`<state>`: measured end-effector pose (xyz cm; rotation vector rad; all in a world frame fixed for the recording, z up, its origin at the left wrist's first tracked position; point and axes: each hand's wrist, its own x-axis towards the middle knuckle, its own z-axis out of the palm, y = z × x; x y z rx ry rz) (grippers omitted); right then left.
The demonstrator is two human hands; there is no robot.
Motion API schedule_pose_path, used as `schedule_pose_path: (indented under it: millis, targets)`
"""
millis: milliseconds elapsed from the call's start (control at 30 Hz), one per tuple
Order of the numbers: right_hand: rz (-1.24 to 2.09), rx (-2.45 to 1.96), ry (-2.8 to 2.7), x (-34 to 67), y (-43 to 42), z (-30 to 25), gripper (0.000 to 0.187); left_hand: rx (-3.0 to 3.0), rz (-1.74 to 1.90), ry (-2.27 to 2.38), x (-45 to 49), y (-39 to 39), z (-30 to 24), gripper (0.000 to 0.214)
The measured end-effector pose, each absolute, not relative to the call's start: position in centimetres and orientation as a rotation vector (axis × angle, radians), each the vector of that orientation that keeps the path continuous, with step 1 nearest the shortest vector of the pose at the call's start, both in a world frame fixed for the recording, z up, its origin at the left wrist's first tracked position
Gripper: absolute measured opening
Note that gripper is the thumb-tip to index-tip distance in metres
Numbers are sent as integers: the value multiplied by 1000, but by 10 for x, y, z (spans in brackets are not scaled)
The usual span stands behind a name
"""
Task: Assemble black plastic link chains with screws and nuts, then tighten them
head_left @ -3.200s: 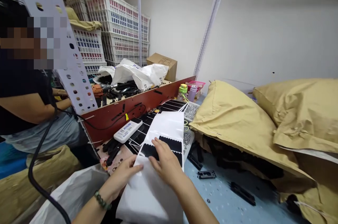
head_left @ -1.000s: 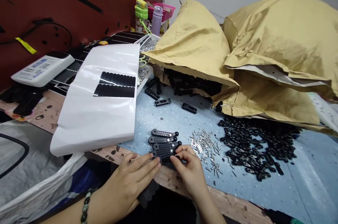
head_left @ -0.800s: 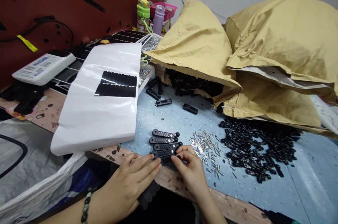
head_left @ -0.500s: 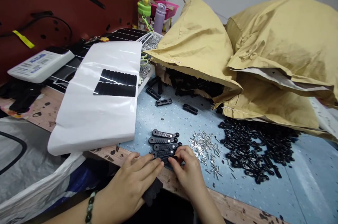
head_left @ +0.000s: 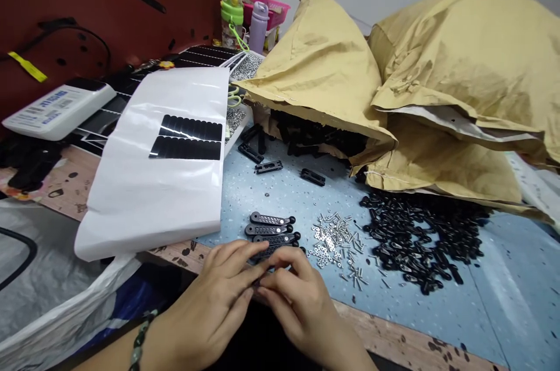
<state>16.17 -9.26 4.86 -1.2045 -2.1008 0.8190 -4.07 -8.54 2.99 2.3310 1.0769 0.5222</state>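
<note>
Left hand (head_left: 212, 307) and right hand (head_left: 301, 307) now drawn together, no longer apart, at near edge of table (head_left: 394, 339). Fingers (head_left: 280, 280) curled over dark piece (head_left: 257, 282), mostly hidden; cannot tell if gripping. Row of black slotted brackets (head_left: 271, 230) just beyond hands; steel screws (head_left: 335, 240) just right.

Black perforated brackets (head_left: 266, 230) — lined up

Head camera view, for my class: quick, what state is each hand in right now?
Left hand: curled, fingertips meeting the other hand; whether it holds anything cannot be told.
Right hand: curled, beside a black plastic strip; any hold cannot be told.
</note>
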Motion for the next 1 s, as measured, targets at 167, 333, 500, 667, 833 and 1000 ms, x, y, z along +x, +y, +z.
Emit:
schedule_pose_path:
  millis: [167,333,500,667,833,1000]
  targets:
    - [950,-1532,-1525,169,-75,29,19,2399,625,1217,-52,-88,20,57]
    - [959,-1601,-1469,161,-65,13,21,2635,440,1125,-50,-86,8,61]
    - [893,-1627,-1497,154,-67,8,23,2643,466,1128,-44,-86,9,56]
    - [722,-1599,-1677,155,-68,2,20,2594,507,1169,-39,-85,8,52]
    - [519,-1705,-1945,155,-65,2,22,2578,432,1167,-37,-83,3,57]
    - [406,-1780,-2072,159,-61,1,28,2587,414,1175,-36,-82,1,61]
